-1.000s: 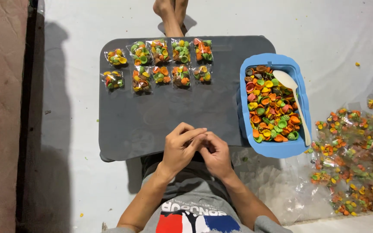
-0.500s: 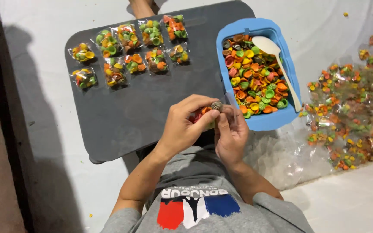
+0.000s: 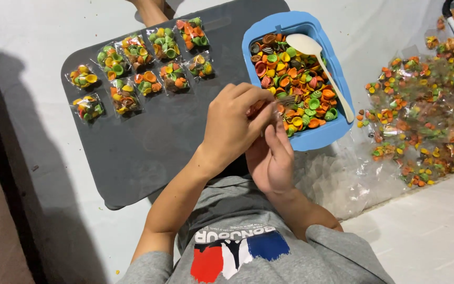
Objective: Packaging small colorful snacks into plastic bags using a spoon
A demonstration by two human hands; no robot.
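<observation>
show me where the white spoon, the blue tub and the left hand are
white spoon (image 3: pixel 305 44), head view, on its bowl.
blue tub (image 3: pixel 316 138), head view, on its near rim.
left hand (image 3: pixel 232 126), head view, on the back of the hand.

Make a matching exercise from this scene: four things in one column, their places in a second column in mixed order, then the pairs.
Things:
1. white spoon
2. filled small bags
3. loose heap of packets
4. blue tub

Places:
A. on the floor at the right
B. in rows on the dark board
C. lying in the tub on the snacks
D. at the board's right edge

Pairs: 1-C, 2-B, 3-A, 4-D
</observation>
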